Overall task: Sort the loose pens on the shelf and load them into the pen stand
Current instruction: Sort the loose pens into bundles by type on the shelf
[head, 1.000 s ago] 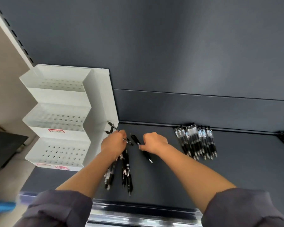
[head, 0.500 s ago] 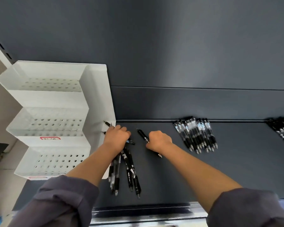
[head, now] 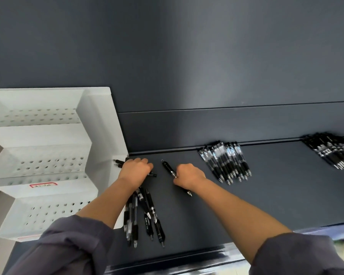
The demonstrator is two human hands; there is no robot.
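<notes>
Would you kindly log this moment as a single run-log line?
phase: sorting | left hand: grips pen bundle | right hand: grips single pen | pen stand: no pens visible

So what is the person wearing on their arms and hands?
The left sleeve and right sleeve are dark grey, loose cloth, pushed up and bunched. The left hand and right hand wear no gloves or watch.

left grip (head: 136, 169) holds pens (head: 119, 162) | right grip (head: 189, 175) pinches single pen (head: 168, 168)
</notes>
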